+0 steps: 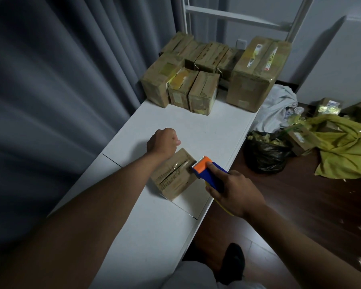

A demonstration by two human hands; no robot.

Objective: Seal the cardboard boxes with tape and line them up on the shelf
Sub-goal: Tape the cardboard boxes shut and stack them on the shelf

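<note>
With our right hand (233, 188) gripping the tape dispenser (208, 174) and our left hand (163, 140) fisted at the far edge, we should pull tape straight along the box (173, 180) seam.

A single wide-angle head-worn view looks forward and steeply down along the white worktop (158, 215), close over both forearms, taking in the curtain (50, 90) at left and the floor (300, 215) at right.

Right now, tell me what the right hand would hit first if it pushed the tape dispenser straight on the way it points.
Probably the small cardboard box: the right hand points the blue and orange tape dispenser at its top seam, blade end apparently already at the near edge.
</note>
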